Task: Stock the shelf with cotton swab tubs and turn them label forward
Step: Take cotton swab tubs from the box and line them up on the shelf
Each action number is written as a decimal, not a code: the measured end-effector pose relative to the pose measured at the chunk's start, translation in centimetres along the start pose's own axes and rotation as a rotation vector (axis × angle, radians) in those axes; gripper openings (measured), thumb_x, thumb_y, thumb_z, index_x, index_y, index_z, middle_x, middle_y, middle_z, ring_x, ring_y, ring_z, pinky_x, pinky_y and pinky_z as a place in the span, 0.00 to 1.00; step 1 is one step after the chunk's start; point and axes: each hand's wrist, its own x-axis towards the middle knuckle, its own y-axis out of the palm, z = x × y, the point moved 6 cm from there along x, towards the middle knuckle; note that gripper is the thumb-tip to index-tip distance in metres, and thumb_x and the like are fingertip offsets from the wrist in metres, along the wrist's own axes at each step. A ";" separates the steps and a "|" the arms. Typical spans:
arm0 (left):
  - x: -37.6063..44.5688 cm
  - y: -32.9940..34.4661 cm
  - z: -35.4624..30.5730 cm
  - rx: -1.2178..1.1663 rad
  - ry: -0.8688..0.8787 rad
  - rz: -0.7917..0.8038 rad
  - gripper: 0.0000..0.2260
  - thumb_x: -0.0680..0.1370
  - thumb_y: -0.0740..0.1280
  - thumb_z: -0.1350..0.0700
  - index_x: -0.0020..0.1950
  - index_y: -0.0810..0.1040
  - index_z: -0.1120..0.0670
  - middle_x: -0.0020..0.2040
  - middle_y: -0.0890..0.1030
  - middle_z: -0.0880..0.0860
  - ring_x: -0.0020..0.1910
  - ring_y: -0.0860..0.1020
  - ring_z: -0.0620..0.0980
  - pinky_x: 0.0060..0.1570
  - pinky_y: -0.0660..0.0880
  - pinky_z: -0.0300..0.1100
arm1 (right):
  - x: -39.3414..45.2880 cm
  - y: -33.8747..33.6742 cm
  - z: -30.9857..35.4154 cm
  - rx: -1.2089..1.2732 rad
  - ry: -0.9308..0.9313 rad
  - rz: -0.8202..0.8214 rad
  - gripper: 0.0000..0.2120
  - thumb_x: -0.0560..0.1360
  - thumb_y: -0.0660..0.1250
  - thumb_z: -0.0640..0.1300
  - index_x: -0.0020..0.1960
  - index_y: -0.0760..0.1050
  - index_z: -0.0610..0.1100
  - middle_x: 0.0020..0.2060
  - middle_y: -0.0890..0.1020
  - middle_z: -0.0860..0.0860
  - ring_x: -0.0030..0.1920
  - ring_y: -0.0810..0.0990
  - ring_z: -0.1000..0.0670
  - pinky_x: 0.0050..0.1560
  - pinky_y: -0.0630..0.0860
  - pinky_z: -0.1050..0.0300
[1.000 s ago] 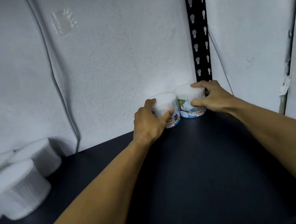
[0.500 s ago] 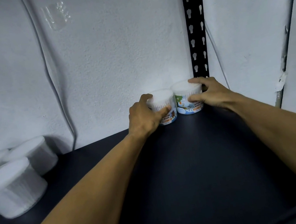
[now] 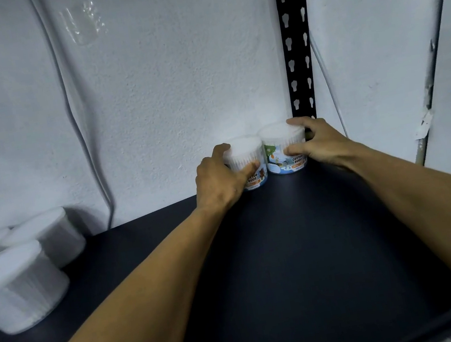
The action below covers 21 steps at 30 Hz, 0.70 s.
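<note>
Left tub: a round, clear cotton swab tub standing upright on the dark shelf, its axis vertical and its white top facing up; it sits at the back right of the shelf, close to the white wall.
Left tub label: turned toward the camera; it reads "COTTON BUDS" in part, with a small brown bear and an orange band, the left portion hidden behind the thumb.
Right tub: same kind of tub, also upright, touching the left tub's side and set in the corner just in front of the black slotted upright.
Right tub label: faces forward and slightly left; "COTTON BUDS" is readable above a smaller orange strip whose text is too small to read, beside a green tree and blue-white picture.
Left hand: its grip is closed around the left tub, thumb across the front, fingers round the far left side.
Right hand: grips the right tub, thumb on the front wall, fingers curled over the rim and right side.
Other tubs: several larger-looking white tubs stand upright at the shelf's left edge, well apart from the pair; no labels show on them.
Wall details: a thin cable hangs down the wall, and a clear plastic patch sticks near the top.
</note>
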 end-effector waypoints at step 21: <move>-0.6 -0.1 -0.3 0.197 0.010 0.016 0.39 0.70 0.69 0.34 0.75 0.60 0.46 0.61 0.78 0.53 0.60 0.75 0.55 0.56 0.74 0.51 | -1.2 0.3 1.6 -0.132 -0.020 0.009 0.46 0.66 0.73 0.41 0.75 0.52 0.61 0.65 0.61 0.52 0.62 0.69 0.49 0.63 0.70 0.53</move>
